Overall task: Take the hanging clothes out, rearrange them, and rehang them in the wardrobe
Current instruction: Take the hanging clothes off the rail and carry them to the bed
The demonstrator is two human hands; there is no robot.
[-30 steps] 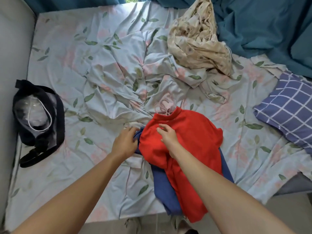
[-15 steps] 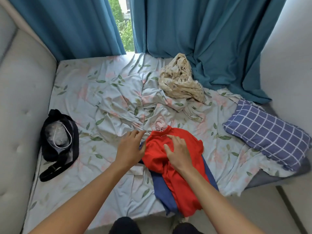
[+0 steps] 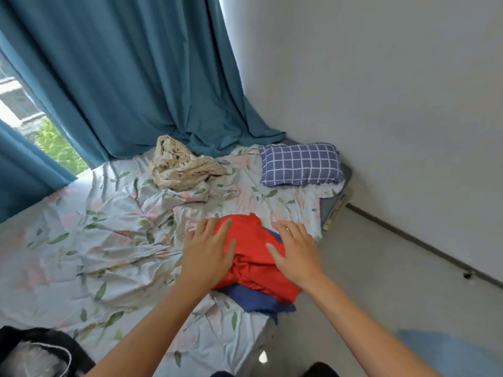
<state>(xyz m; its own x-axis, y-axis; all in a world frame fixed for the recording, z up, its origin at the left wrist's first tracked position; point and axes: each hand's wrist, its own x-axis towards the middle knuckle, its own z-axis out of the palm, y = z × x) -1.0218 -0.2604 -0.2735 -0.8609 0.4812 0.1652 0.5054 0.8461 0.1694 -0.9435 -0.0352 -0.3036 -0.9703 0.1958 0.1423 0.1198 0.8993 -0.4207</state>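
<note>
Both my hands now lie flat with loose fingers, holding nothing: my left hand has slid onto the left side of the red top, and my right hand has moved out to its right edge. The red top sits on a blue garment at the corner of the bed, more bunched up than a second ago. I think I am smoothing the pile, so nothing is ready to hang yet.

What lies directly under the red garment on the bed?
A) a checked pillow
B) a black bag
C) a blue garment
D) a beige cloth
C: a blue garment sticks out from beneath the red garment, near the edge of the bed.
</note>
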